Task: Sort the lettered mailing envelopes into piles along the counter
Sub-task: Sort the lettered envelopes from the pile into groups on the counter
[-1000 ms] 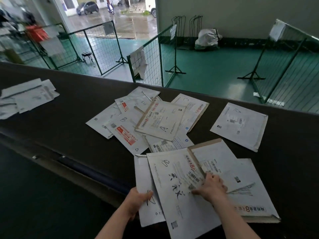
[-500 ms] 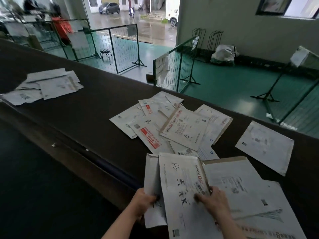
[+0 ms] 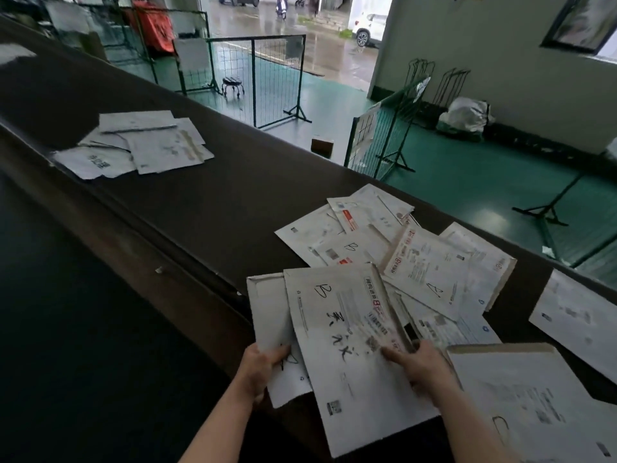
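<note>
A large white envelope marked B (image 3: 347,349) is lifted off the dark counter (image 3: 207,208), and my right hand (image 3: 417,365) grips its right edge, thumb on top. Partly under it lies a second envelope (image 3: 270,315), which my left hand (image 3: 260,365) holds at its lower left corner with the thumb over the front. Behind them spreads a loose heap of lettered envelopes (image 3: 394,248); one reads A (image 3: 430,265), another B (image 3: 344,252). A sorted pile (image 3: 140,145) lies far to the left along the counter.
One envelope (image 3: 577,315) lies alone at the right, another large one (image 3: 534,399) near my right forearm. The counter's raised front rail (image 3: 140,242) runs diagonally. Beyond the counter are green wire fence panels (image 3: 377,135) and a green floor.
Both hands have lifted the two envelopes off the counter and carried them left. My view has swung left, so the far left pile now sits nearer the middle.
</note>
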